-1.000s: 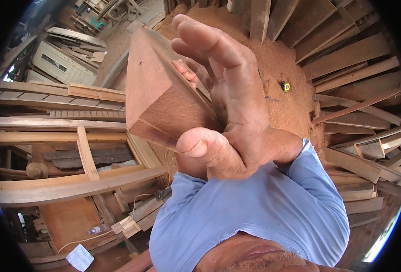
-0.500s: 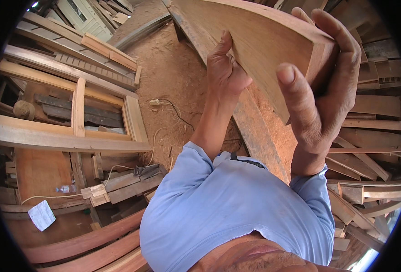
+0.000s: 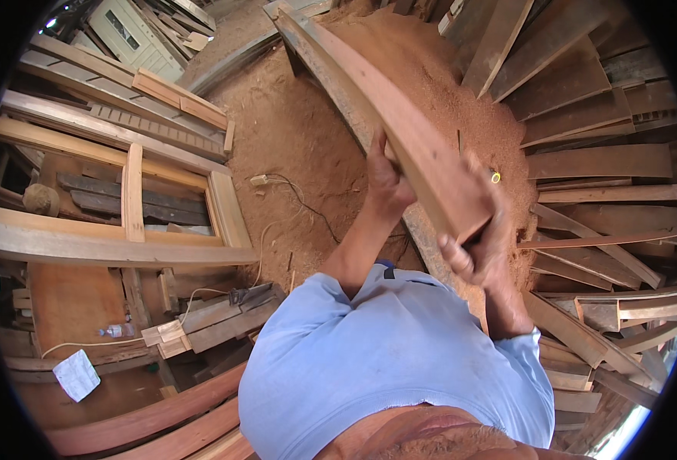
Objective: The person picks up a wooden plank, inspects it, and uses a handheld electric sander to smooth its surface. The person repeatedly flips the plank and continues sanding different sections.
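A long reddish-brown wooden plank (image 3: pixel 407 111) is held between my hands and runs away from me toward the far left. My left hand (image 3: pixel 388 180) grips its left side, the thumb along the edge and the other fingers hidden. Around the near end of the plank my right hand (image 3: pixel 482 238) is closed, its thumb beside the end face and its fingers along the right side, slightly blurred. Beneath the plank lies a long grey beam (image 3: pixel 338 107), partly covered by it.
Sawdust (image 3: pixel 499 146) covers the ground to the right, beside stacked boards (image 3: pixel 599 161). A wooden frame (image 3: pixel 133 192) lies at the left. A cable with a white socket (image 3: pixel 259 180) rests on the dirt floor. Low at left are a plastic bottle (image 3: pixel 116 330) and a paper sheet (image 3: pixel 76 375).
The plank has come down and turned so its narrow edge faces up. My right hand has lowered with its near end, and my left hand has moved slightly down and right.
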`<state>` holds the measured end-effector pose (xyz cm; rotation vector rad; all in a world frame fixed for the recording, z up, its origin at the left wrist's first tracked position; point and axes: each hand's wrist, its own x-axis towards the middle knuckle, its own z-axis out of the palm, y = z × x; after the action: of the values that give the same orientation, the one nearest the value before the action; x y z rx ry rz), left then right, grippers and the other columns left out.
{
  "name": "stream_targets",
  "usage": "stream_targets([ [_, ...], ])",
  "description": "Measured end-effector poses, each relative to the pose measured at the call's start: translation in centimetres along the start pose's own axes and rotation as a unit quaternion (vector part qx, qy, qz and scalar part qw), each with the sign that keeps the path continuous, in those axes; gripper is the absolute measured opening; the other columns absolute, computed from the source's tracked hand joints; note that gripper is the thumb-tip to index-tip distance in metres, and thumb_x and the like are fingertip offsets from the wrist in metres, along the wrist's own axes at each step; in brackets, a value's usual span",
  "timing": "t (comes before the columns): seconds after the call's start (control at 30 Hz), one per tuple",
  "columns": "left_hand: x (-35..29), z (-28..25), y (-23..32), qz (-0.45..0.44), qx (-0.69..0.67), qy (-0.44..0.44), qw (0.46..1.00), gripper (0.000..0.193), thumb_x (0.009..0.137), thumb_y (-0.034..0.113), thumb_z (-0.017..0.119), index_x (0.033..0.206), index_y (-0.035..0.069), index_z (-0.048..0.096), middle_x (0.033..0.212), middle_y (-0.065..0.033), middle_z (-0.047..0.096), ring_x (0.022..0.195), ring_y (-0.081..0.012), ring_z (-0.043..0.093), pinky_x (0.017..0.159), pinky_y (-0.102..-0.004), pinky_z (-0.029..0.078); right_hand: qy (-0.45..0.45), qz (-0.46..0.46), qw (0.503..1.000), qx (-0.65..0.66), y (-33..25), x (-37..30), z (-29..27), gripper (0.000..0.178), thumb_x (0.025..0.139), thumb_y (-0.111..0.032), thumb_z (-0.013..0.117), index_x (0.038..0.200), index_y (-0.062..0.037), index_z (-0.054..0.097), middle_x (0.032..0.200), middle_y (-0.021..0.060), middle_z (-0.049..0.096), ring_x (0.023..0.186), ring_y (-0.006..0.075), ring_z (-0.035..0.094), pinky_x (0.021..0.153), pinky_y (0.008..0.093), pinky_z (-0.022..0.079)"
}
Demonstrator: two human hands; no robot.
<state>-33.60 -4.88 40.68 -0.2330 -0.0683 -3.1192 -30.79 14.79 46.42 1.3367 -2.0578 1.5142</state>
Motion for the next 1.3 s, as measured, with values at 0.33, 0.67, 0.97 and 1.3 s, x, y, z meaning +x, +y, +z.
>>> stream_targets([
  [0.33, -13.7, -28.0, -2.1, -0.009, 0.119, 0.359, 0.926, 0.069, 0.099, 0.068, 0.035, 0.107, 0.004, 0.058, 0.092, -0.0157, 0.065, 0.078, -0.0298, 0.066, 0.069, -0.0432, 0.056, -0.423, 0.462, 0.771, -0.118, 7.2, -12.4, 13.6, 0.095, 0.079, -0.040, 0.079, 0.141, 0.0107, 0.028, 0.110, 0.0348, 0.065, 0.093, 0.0441, 0.071, 0.086, 0.0480, 0.057],
  [0.67, -18.7, -48.5, -2.5, -0.120, 0.275, 0.588, 0.752, 0.082, 0.102, 0.069, 0.015, 0.120, 0.003, 0.062, 0.106, -0.0149, 0.069, 0.093, -0.0294, 0.067, 0.087, -0.0447, 0.055, -0.446, 0.556, 0.684, -0.157, 17.1, -23.3, 22.5, 0.072, 0.080, -0.032, 0.077, 0.124, 0.0127, 0.041, 0.109, 0.0310, 0.067, 0.102, 0.0426, 0.069, 0.091, 0.0481, 0.055],
  [0.97, -11.5, -43.9, -4.2, -0.181, 0.197, 0.496, 0.826, 0.069, 0.105, 0.058, 0.022, 0.143, 0.005, 0.044, 0.136, -0.0124, 0.054, 0.124, -0.0271, 0.050, 0.107, -0.0425, 0.040, -0.423, 0.546, 0.685, -0.232, 19.3, -18.5, 18.3, 0.063, 0.075, -0.019, 0.073, 0.123, 0.0125, 0.048, 0.099, 0.0310, 0.069, 0.097, 0.0450, 0.070, 0.086, 0.0517, 0.056],
  [1.3, -0.9, -39.6, -0.1, -0.026, 0.746, 0.387, 0.541, 0.087, 0.100, 0.057, 0.046, 0.147, -0.014, 0.030, 0.143, -0.0395, 0.043, 0.133, -0.0502, 0.046, 0.116, -0.0496, 0.033, -0.368, 0.543, 0.720, -0.227, 25.7, -19.5, 14.2, 0.057, 0.077, -0.013, 0.069, 0.123, 0.0126, 0.048, 0.105, 0.0344, 0.067, 0.102, 0.0493, 0.066, 0.090, 0.0540, 0.052],
])
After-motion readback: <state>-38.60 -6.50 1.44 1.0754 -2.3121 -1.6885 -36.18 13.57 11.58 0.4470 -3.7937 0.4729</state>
